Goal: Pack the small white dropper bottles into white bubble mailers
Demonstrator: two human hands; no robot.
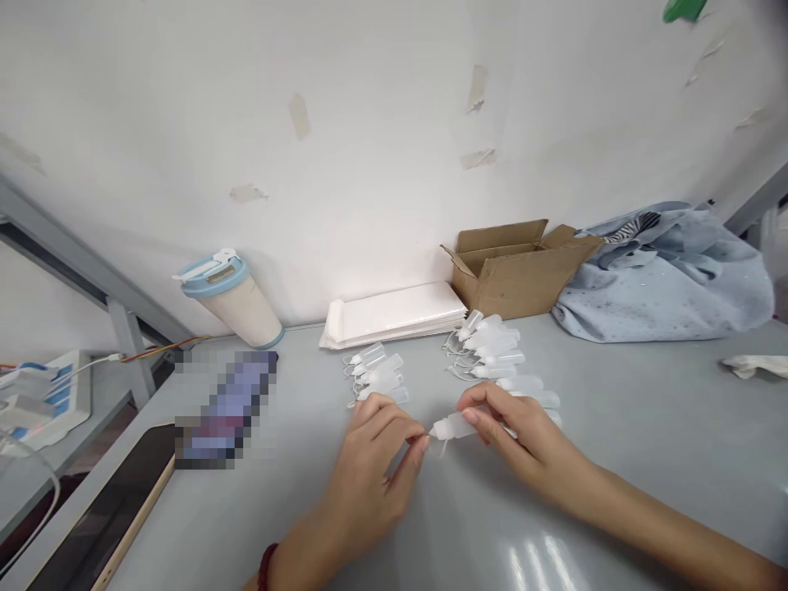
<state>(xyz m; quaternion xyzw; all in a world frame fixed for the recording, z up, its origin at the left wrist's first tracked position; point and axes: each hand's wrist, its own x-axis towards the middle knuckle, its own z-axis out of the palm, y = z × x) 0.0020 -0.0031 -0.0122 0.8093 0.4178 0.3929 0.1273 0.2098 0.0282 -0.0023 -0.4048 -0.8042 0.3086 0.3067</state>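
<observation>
My right hand (529, 435) grips the body of a small translucent plastic dropper bottle (452, 427) above the grey table (646, 443). My left hand (369, 468) pinches the bottle's pointed tip end, where a thin looped cap strap hangs. Both hands are close together, with the bottle between them. Just beyond them lie a small bunch of similar dropper bottles (373, 373) and a larger bunch (489, 349), their tips and loops tangled. More bottles (529, 394) lie partly hidden behind my right hand.
A stack of white flat packets (394, 316), an open cardboard box (517, 271) and a blue-lidded tumbler (231, 300) stand along the wall. A crumpled blue cloth (662, 275) lies at right. A pixelated object (225, 410) and a dark tablet (116, 509) lie at left.
</observation>
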